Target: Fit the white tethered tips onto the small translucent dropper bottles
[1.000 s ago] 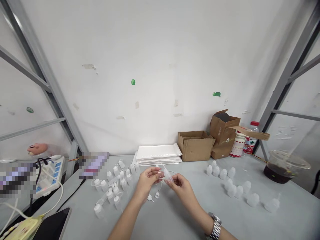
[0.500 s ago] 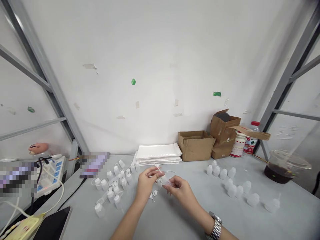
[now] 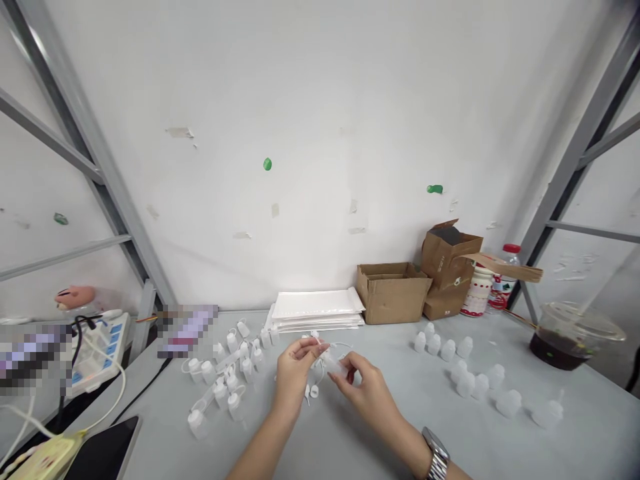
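Between my hands, a small translucent bottle [image 3: 334,364] is held tilted above the table. My right hand [image 3: 364,381] pinches its lower end with thumb and fingers. My left hand [image 3: 296,365] has its fingers closed at the bottle's top, on a small white piece partly hidden by the fingertips. Small white caps with thin loops [image 3: 314,392] lie on the table just below and between the hands. To the left stand several capped white bottles [image 3: 220,392]. Several translucent bottles without visible caps [image 3: 466,384] stand or lie at the right.
White envelopes [image 3: 318,303] are stacked by the wall, beside an open cardboard box [image 3: 395,297] and a brown carton [image 3: 445,267]. A drink cup [image 3: 563,343] is far right. A dark phone [image 3: 103,453] and power strip [image 3: 107,347] are at the left.
The bottle has tipped further sideways between my hands. My right hand has shifted slightly right. The loose caps below the hands have moved a little.
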The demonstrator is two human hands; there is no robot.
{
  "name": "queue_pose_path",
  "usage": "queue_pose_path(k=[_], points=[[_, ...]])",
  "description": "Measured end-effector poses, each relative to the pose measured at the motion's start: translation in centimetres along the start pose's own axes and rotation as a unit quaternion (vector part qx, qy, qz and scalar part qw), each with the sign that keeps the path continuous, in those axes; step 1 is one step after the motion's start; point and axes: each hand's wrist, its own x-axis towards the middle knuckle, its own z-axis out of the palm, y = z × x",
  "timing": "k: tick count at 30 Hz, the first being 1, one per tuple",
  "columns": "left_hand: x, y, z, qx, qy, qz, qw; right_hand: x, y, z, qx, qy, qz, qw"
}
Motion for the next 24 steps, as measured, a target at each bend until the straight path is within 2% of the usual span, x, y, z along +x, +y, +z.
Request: queue_pose_path(k=[6, 12, 18, 21, 24], points=[[-0.11, 0.6, -0.16, -0.013, -0.031, -0.017, 0.999, -0.09, -0.05, 0.05, 0.001, 0.011, -0.013, 1.0], [-0.42, 0.77, -0.1, 0.02, -0.057, -0.003, 0.998, -0.08, -0.09, 0.36, 0.067, -0.007, 0.055, 0.996], [-0.87, 0.79, 0.08, -0.005, -0.104, -0.014, 0.994, 0.15, 0.11, 0.46, 0.095, 0.016, 0.078, 0.992], [-0.9, 0.87, 0.25, -0.033, -0.101, -0.027, 0.994, 0.22, 0.12, 0.46, 0.103, 0.014, 0.081, 0.991], [-0.83, 0.96, 0.3, -0.054, -0.09, -0.053, 0.993, 0.06, 0.12, 0.43, 0.072, 0.012, 0.053, 0.996]])
